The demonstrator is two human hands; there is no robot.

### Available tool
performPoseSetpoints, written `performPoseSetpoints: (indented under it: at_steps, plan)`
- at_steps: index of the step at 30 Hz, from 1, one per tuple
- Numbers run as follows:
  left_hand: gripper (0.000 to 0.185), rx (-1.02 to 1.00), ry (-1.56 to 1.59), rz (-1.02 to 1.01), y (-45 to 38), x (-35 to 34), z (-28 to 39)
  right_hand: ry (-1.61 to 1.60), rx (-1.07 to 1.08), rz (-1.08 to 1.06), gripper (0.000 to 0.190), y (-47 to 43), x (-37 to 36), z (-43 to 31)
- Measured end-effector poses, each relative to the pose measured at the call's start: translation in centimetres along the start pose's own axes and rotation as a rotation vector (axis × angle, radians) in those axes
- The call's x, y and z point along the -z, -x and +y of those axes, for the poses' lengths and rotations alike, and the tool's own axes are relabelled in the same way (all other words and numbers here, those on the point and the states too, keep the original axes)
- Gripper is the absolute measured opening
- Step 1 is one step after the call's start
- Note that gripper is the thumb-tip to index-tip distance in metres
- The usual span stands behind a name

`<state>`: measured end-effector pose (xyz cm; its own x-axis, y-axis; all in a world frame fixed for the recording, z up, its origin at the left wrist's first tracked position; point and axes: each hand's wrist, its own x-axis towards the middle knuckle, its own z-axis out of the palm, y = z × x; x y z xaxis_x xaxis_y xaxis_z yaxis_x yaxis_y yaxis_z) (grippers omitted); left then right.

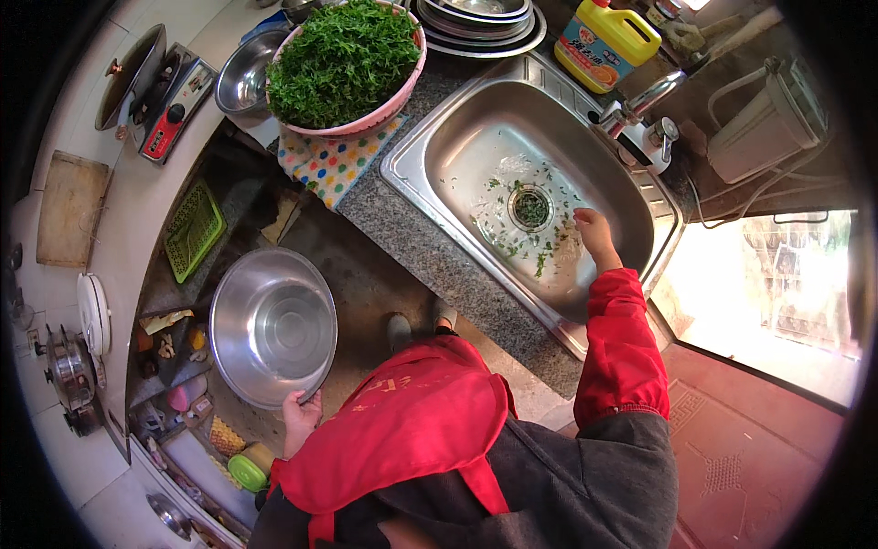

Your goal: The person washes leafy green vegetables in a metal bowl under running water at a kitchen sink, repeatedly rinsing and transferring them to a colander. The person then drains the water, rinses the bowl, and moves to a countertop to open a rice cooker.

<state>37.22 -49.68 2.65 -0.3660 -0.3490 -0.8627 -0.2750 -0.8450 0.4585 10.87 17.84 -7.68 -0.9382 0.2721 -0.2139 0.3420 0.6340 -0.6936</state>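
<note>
At my left side, my left hand (302,417) grips the rim of a large metal basin (274,322). The basin is tilted above the floor and its inside looks bare. My right hand (595,237), in a red sleeve, is over the stainless steel sink (473,144), just right of the drain strainer (531,208). Its fingers look curled, and whether they hold anything is hidden. Scraps of green leaves (511,248) lie wet on the sink bottom and in the strainer. A pink colander (391,113) heaped with chopped leafy greens (343,62) stands left of the sink.
The colander sits partly on a dotted cloth (336,161) at the granite counter's edge (411,240). Behind the sink are a yellow detergent jug (607,44), a faucet (645,134) and stacked metal basins (480,27). Leftward stand a portable gas stove (178,110) and green basket (195,230).
</note>
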Motion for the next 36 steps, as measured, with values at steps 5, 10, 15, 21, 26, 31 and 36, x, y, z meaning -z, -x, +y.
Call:
performPoseSetpoints:
  at_steps: [5, 10, 15, 21, 26, 31, 36]
  plan:
    - [0.041, -0.040, -0.038, -0.017, 1.8, -1.2, -0.8, 0.113, 0.127, -0.039, 0.028, -1.4, -2.7, -7.1]
    - [0.040, -0.040, -0.057, -0.026, 2.3, -2.2, -0.7, 0.328, 0.403, 0.034, 0.047, -3.8, -8.4, -10.5]
    - [0.035, -0.038, -0.031, 0.063, 2.5, -1.5, -0.9, 0.576, 0.573, -0.097, 0.033, -1.4, -9.5, -12.1]
    - [0.031, -0.043, -0.003, 0.013, 2.9, -2.4, -1.8, 0.721, 0.530, -0.113, 0.027, 0.8, -5.9, -12.8]
    - [0.029, 0.035, -0.030, 0.019, 1.0, -1.1, -1.5, 0.644, 0.702, -0.073, 0.036, -0.3, -11.8, -17.0]
    - [0.042, -0.024, -0.054, 0.000, 3.2, -2.5, -1.7, 0.880, 0.570, -0.108, 0.034, 0.0, -11.1, -14.4]
    - [0.041, 0.028, -0.036, 0.063, 1.6, -1.0, -1.2, 0.394, 0.524, -0.157, 0.027, 5.0, -1.7, -9.5]
